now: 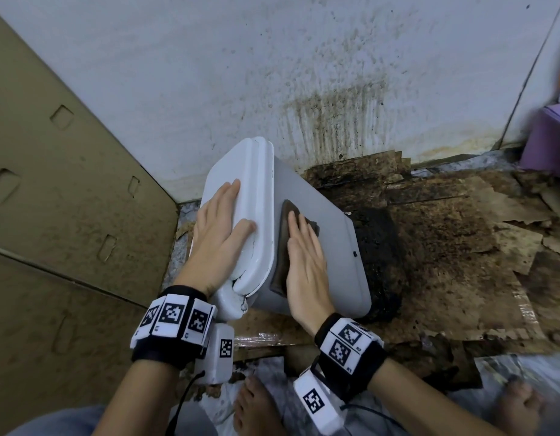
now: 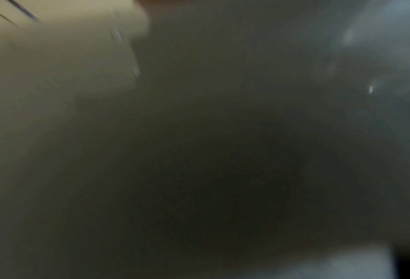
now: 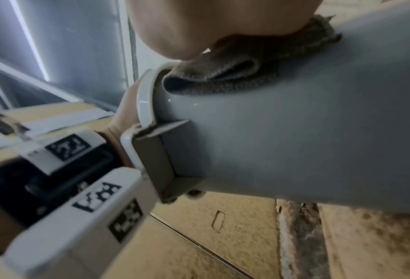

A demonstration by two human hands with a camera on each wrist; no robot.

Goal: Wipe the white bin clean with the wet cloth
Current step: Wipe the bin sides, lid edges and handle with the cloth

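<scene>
**Two flat hands on a tipped bin**

Nearest the camera, bare toes show at the bottom edge, cut off by the frame. Above them the right hand lies flat, fingers straight and together, pressing the dark cloth against the grey side wall of the white bin. Most of the cloth is hidden under the palm; only its upper corner and left edge show. The right wrist view catches a folded lip of the cloth beside the bin's rim, with the fingers themselves out of sight.

The left hand rests spread on the bin's lid, fingers straight, curled round nothing. The left wrist view is a dark blur and tells nothing.

The bin is tilted on its lower edge over stained cardboard, its base hidden against a black, sodden patch. Behind stands a mould-streaked wall; a purple object is cut off at the right.
</scene>
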